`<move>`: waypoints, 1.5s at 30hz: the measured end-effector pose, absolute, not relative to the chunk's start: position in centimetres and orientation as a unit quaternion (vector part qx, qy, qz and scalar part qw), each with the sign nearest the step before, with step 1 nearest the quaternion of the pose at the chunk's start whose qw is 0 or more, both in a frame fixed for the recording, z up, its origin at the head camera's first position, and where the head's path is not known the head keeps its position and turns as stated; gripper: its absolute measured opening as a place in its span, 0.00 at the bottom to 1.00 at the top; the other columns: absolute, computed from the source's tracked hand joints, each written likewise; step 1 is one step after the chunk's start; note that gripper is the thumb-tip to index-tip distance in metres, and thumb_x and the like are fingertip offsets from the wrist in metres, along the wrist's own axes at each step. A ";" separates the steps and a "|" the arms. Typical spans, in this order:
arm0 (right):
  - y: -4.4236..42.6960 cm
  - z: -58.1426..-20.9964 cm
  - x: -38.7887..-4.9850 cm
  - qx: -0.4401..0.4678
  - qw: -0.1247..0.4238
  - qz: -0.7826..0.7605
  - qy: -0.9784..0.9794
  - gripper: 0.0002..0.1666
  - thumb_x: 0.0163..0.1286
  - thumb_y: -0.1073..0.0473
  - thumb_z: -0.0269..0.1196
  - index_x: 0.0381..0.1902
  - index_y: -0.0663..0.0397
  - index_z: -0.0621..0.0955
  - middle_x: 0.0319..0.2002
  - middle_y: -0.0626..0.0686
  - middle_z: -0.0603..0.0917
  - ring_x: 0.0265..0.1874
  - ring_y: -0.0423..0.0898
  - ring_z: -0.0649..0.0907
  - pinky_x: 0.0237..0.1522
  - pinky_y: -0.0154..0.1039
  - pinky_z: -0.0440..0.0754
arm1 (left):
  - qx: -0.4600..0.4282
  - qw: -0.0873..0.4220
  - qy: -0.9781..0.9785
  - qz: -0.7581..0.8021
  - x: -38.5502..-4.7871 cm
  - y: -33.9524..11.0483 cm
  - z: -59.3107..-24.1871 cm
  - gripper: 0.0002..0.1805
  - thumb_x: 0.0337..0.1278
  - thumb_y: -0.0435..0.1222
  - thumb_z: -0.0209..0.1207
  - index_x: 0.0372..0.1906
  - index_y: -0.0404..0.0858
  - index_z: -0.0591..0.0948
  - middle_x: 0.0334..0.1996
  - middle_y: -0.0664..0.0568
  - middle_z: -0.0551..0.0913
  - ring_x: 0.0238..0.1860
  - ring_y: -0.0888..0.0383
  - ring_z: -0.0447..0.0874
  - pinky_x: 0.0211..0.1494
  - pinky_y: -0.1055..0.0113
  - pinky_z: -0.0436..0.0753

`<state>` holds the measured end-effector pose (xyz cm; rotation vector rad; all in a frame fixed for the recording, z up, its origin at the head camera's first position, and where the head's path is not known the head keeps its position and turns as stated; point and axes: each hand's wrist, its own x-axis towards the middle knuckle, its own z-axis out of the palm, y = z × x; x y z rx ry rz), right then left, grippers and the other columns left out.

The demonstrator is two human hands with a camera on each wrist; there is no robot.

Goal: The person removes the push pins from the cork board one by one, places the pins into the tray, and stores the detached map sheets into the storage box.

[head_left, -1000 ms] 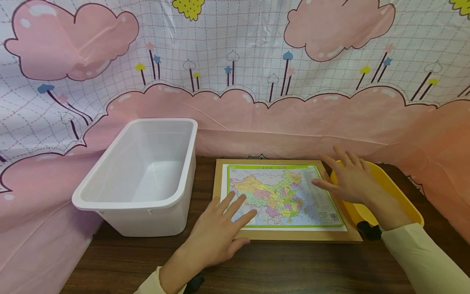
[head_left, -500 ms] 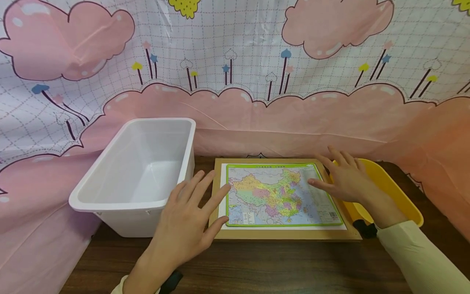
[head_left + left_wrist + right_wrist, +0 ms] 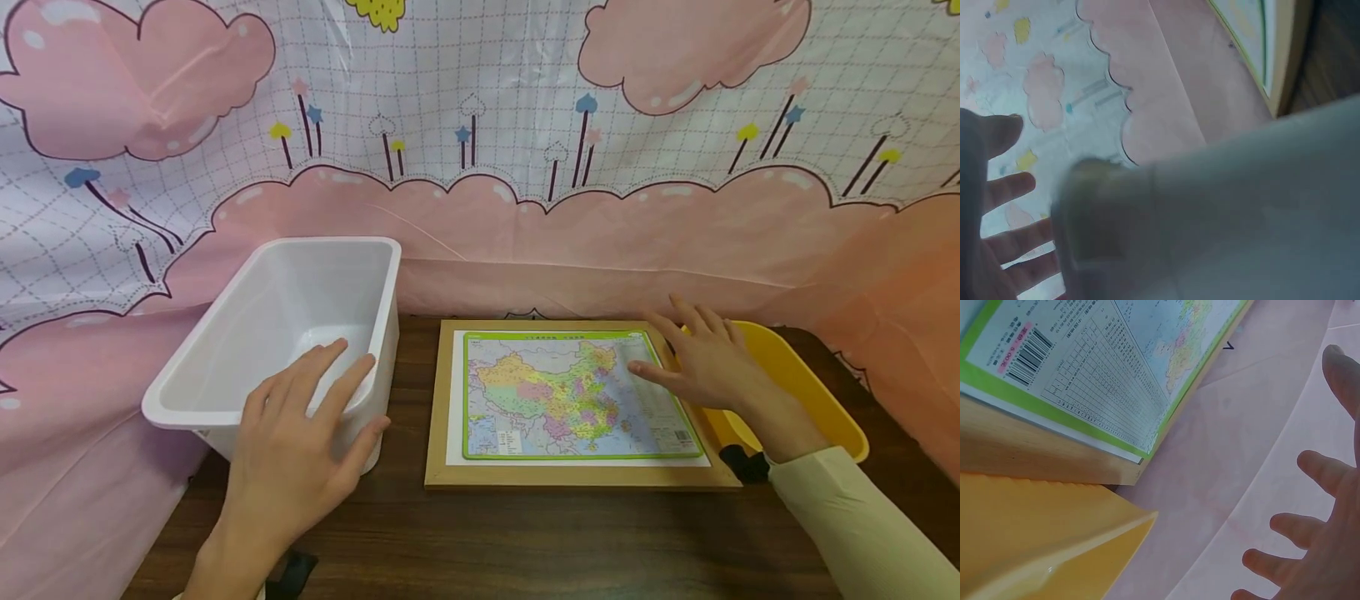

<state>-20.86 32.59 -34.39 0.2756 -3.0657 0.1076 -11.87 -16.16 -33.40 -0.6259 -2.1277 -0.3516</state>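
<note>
My left hand (image 3: 288, 454) is over the near right corner of the white plastic tub (image 3: 187, 412), fingers spread and nothing held. Whether it touches the rim I cannot tell. In the left wrist view a blurred pale shape, likely the tub (image 3: 1229, 219), covers part of the fingers (image 3: 1013, 187). A map of China (image 3: 555, 396) with a green border lies on a white sheet inside a wooden-edged board (image 3: 585, 477). Above the board's right side and the yellow container (image 3: 813, 379) hovers my right hand (image 3: 708, 358), its fingers (image 3: 1319, 472) spread and holding nothing.
The dark wooden table (image 3: 525, 542) carries the tub at left, the board in the middle and the yellow container at right. A pink and white patterned cloth (image 3: 495, 225) hangs behind and along both sides.
My left hand has moved left, from over the map's lower left corner to the tub's near right corner. The right hand has shifted only slightly. Tub, board and yellow container stay put.
</note>
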 end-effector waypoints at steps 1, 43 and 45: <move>32.6 -34.4 -20.9 0.090 0.031 0.034 -0.995 0.58 0.69 0.21 0.58 0.86 0.43 0.57 0.85 0.70 0.46 0.80 0.78 0.51 0.74 0.83 0.45 | -0.244 0.443 -0.850 -0.148 -11.9 -16.5 -33.5 0.32 0.78 0.62 0.48 0.65 0.44 0.84 0.64 0.39 0.83 0.63 0.38 0.81 0.57 0.38 0.76; 30.5 -33.6 -22.3 0.090 0.026 0.090 -0.992 0.56 0.73 0.27 0.61 0.87 0.41 0.54 0.86 0.69 0.44 0.79 0.82 0.51 0.72 0.85 0.47 | -0.201 0.535 -0.764 -0.299 -12.7 -20.4 -36.7 0.35 0.64 0.62 0.66 0.32 0.29 0.86 0.28 0.41 0.86 0.38 0.42 0.78 0.70 0.73 0.62; 30.3 -33.5 -22.4 0.091 0.022 0.103 -0.990 0.56 0.73 0.28 0.61 0.87 0.42 0.54 0.86 0.70 0.44 0.79 0.83 0.52 0.72 0.85 0.48 | -0.204 0.534 -0.765 -0.297 -12.7 -20.4 -36.6 0.35 0.64 0.62 0.66 0.33 0.29 0.87 0.29 0.40 0.86 0.38 0.42 0.79 0.70 0.72 0.62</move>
